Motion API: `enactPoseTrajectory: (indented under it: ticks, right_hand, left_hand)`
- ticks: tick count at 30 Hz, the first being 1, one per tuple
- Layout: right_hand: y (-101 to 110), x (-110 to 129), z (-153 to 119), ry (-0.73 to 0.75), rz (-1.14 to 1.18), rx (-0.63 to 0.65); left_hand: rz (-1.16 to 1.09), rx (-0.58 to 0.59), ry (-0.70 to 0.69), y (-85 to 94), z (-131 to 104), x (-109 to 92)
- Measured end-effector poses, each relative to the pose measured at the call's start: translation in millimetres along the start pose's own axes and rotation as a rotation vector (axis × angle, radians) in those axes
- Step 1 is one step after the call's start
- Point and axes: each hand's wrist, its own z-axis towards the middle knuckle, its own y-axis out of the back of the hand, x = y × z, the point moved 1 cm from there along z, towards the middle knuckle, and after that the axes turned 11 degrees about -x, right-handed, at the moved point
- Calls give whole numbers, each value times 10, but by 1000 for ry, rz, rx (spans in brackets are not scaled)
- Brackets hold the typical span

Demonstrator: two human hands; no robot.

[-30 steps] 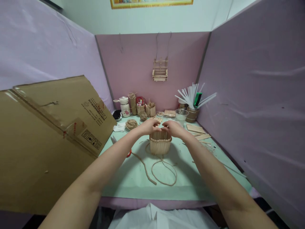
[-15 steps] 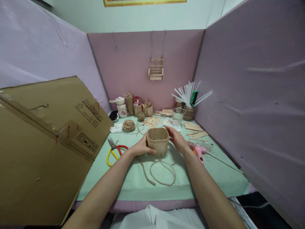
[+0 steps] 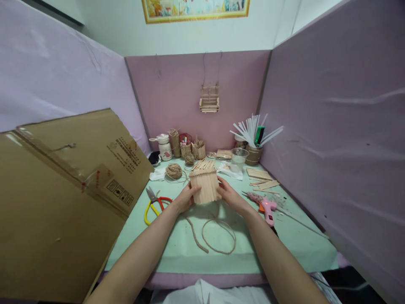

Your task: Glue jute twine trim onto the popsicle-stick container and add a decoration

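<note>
Between my hands is a small basket (image 3: 205, 188) of flat wooden sticks with braided twine along its top edge; one side faces me and its inside is hidden. My left hand (image 3: 186, 197) grips its left side, thumb on the front. My right hand (image 3: 229, 195) holds the right side. Loose twine (image 3: 234, 240) trails in a loop on the green table below the basket. Scissors (image 3: 152, 204) with red and yellow handles lie left of my left hand. To the right of my right hand lies a pink glue gun (image 3: 268, 206).
A large cardboard sheet (image 3: 76, 202) leans at the left. Behind are a twine ball (image 3: 174, 171), a white bottle (image 3: 165, 147), a clear cup (image 3: 239, 157) and a pot (image 3: 253, 155) of white sticks. Flat wooden sticks (image 3: 257, 174) lie at the right.
The basket has tipped, so its side now faces me and its opening no longer shows. My right hand has closed onto its right side. The view has shifted slightly upward.
</note>
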Motion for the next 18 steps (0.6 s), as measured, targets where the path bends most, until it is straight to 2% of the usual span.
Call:
enactPoseTrajectory:
  ticks: [3, 8, 12, 15, 18]
  right_hand:
    - [-40, -20, -30, 0, -5, 14]
    - [-61, -38, -34, -19, -9, -57]
    - [-37, -38, 0, 29, -28, -114]
    - [18, -49, 22, 39, -199, -205]
    - [33, -40, -38, 25, -361, -187]
  left_hand:
    - [-29, 7, 23, -6, -21, 5]
    - [-35, 130, 42, -31, -61, 4]
    - [-121, -22, 24, 38, -30, -122]
    - [-304, -117, -19, 164, 26, -279]
    - [-466, -244, -73, 301, 66, -406]
